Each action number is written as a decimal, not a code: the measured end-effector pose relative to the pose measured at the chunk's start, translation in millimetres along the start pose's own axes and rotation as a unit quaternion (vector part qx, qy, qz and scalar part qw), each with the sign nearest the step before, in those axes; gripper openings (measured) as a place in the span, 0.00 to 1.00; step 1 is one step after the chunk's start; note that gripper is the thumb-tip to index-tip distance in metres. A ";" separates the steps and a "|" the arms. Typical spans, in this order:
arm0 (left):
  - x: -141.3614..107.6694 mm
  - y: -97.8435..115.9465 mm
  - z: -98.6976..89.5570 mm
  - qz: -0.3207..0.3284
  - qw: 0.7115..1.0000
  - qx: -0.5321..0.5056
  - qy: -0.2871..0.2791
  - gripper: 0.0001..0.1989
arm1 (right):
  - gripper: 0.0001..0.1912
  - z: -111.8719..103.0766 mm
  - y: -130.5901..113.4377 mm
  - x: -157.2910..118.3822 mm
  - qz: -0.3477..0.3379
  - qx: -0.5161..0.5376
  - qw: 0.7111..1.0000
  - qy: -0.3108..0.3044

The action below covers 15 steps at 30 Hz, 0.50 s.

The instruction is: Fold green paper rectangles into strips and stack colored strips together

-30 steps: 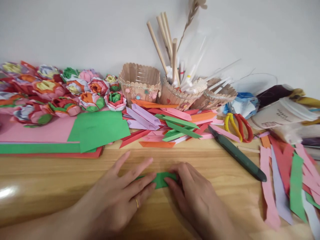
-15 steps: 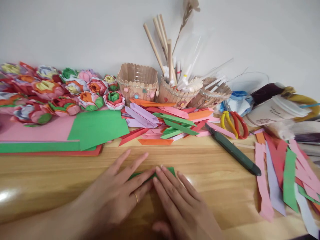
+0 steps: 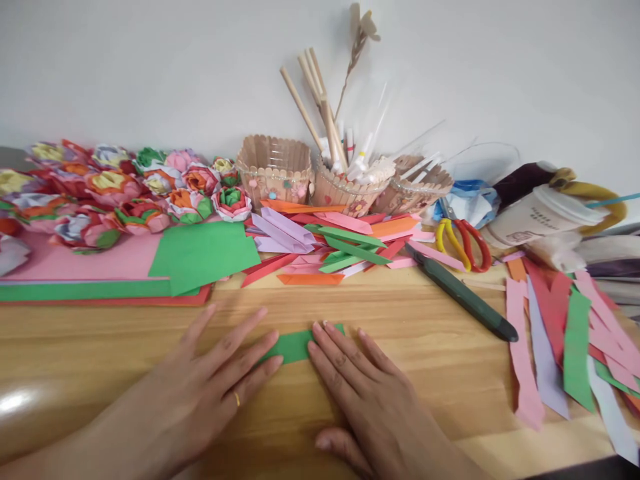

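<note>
A small green paper strip [image 3: 293,347] lies flat on the wooden table between my two hands. My left hand [image 3: 215,380], with a gold ring, has its fingers spread, and its fingertips rest at the strip's left end. The fingers of my right hand [image 3: 363,393] lie stretched out over the strip's right part, thumb apart. Beyond my hands is a pile of folded paper pieces [image 3: 350,253] in purple, green, red, pink and orange. A dark green utility knife [image 3: 465,293] lies to the right of the pile.
Paper flowers [image 3: 113,187] and stacked coloured sheets [image 3: 205,257] fill the back left. Behind the folded pieces stand decorated baskets [image 3: 275,173] with sticks. Further right are scissors [image 3: 465,243], a white cup [image 3: 543,213] and loose paper strips [image 3: 577,347] along the table [image 3: 440,400].
My left hand has slid to the left, uncovering more of the green strip between the hands. My right hand stays on the strip's right part. The camera view has shifted slightly.
</note>
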<state>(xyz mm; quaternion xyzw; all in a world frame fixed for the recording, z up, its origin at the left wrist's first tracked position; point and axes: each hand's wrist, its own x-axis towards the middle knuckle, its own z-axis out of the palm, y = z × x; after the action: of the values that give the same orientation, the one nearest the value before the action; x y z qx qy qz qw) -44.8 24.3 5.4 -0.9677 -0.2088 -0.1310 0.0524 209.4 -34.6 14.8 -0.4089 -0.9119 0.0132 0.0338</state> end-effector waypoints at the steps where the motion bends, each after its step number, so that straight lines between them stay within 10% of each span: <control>1: -3.0 -1.1 -2.6 -0.005 1.000 0.002 -0.003 0.13 | 0.33 0.7 1.1 -1.9 0.005 0.000 1.000 -0.001; 11: -6.8 -5.7 -5.4 0.025 0.999 -0.006 0.032 0.16 | 0.39 -1.7 -2.1 -8.6 0.073 -0.027 0.996 0.038; 15: -12.6 -5.0 1.5 0.017 0.999 -0.001 0.032 0.15 | 0.43 -3.4 -22.6 18.6 -0.002 0.038 0.999 0.011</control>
<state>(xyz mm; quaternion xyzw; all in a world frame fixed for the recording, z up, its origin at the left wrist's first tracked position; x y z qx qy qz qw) -57.6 24.2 0.8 -0.9665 -0.1899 -0.1617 0.0602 180.4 -35.8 20.3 -0.4058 -0.9110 0.0431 0.0597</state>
